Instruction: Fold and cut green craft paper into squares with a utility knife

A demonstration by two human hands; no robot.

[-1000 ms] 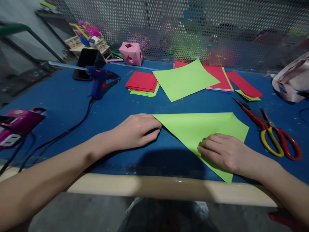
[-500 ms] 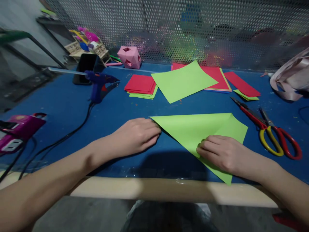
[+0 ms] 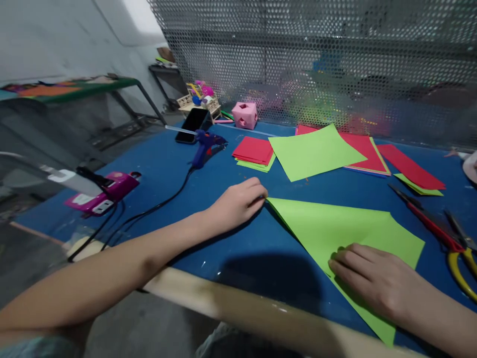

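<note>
A green paper sheet [image 3: 335, 228], folded over into a triangle, lies on the blue table [image 3: 156, 169]. My left hand [image 3: 238, 204] rests with curled fingers at the sheet's left tip, pinching or pressing that corner. On the fold near the front edge, my right hand [image 3: 372, 276] lies on the paper with its fingers bent and held together, pressing it down.
A flat green sheet [image 3: 313, 151] lies over red sheets [image 3: 367, 149] behind. A small red stack [image 3: 254, 149], blue glue gun [image 3: 206, 144] with cable, phone [image 3: 193, 124], pink paper cube [image 3: 245, 115], pink device [image 3: 108, 191] and scissors [image 3: 443, 233] surround it. Perforated screen at back.
The view has swung left and tilted, so the table now runs diagonally. Both hands stay on the folded green sheet in much the same places.
</note>
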